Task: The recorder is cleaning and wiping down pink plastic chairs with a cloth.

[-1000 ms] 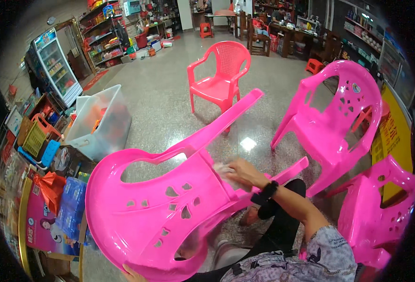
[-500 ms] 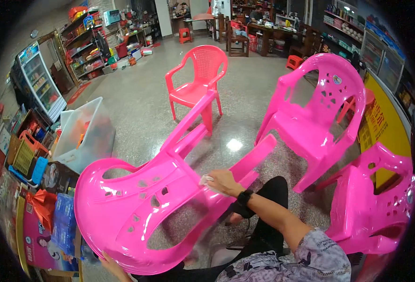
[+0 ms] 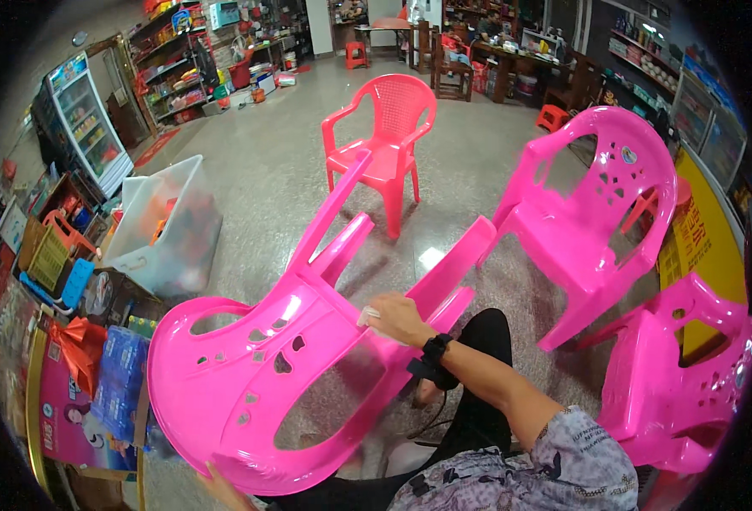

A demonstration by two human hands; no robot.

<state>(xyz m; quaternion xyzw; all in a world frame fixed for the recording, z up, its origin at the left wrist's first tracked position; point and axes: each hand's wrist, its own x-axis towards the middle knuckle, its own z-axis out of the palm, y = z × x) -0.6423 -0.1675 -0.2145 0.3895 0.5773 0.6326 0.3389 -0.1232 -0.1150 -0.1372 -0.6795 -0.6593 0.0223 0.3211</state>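
Observation:
A glossy pink plastic armchair lies tipped before me, its backrest toward my lower left and its legs pointing away to the upper right. My left hand, partly cut off by the lower edge, grips the rim of the backrest. My right hand, with a black watch on the wrist, is closed on a small white cloth. It presses the cloth against the chair near where the seat meets the backrest. The underside of the chair is hidden.
Two pink armchairs stand at the right and a red armchair ahead. On the left are a translucent bin, blue wrapped packs and a glass-door fridge. Shelves and wooden tables line the back.
The view has turned slightly left, shifting the surroundings rightward. My right hand has slid a little up along the chair with the cloth; my left hand stays on the rim.

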